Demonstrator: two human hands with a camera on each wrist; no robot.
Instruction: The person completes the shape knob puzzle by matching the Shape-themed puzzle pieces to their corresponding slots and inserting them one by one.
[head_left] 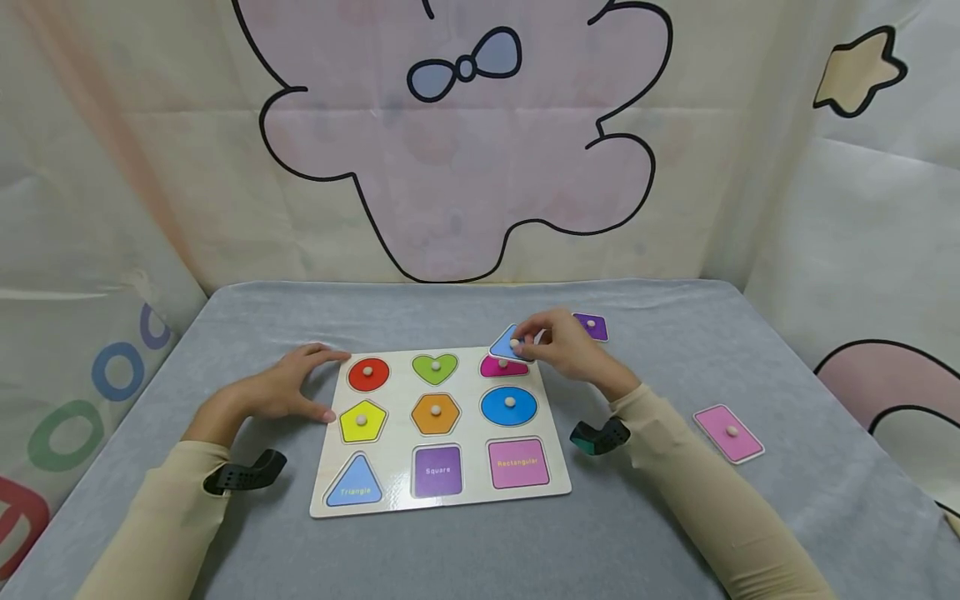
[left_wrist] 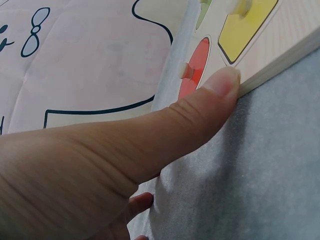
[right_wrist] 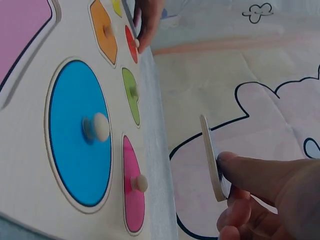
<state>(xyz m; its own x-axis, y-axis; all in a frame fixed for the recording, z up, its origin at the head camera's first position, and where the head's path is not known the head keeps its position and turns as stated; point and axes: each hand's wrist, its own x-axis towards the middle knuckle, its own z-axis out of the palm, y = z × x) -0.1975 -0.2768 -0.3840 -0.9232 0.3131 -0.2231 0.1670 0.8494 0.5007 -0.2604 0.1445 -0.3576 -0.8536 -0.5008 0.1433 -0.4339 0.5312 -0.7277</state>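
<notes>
A pale wooden puzzle board (head_left: 397,442) lies on the table. My left hand (head_left: 281,387) has its fingers spread at the board's left side, the thumb (left_wrist: 210,100) touching the edge near the yellow pentagon (head_left: 362,422). Above the board's far right corner, my right hand (head_left: 566,346) pinches a blue triangle piece (head_left: 504,343) by its knob. The triangle is tilted and partly covers the magenta piece (head_left: 495,367) in the head view; in the right wrist view it shows edge-on. Along the near row are the printed triangle (head_left: 356,481), square (head_left: 438,471) and rectangle (head_left: 519,463) spaces, without knobs.
Knobbed red circle (head_left: 367,383), green heart (head_left: 427,367), orange hexagon (head_left: 435,425) and blue oval (head_left: 498,408) pieces sit in the board. Beyond the right hand lies a purple piece (head_left: 597,330), and a pink rectangle piece (head_left: 723,421) lies to the right. A printed curtain (head_left: 465,183) hangs behind.
</notes>
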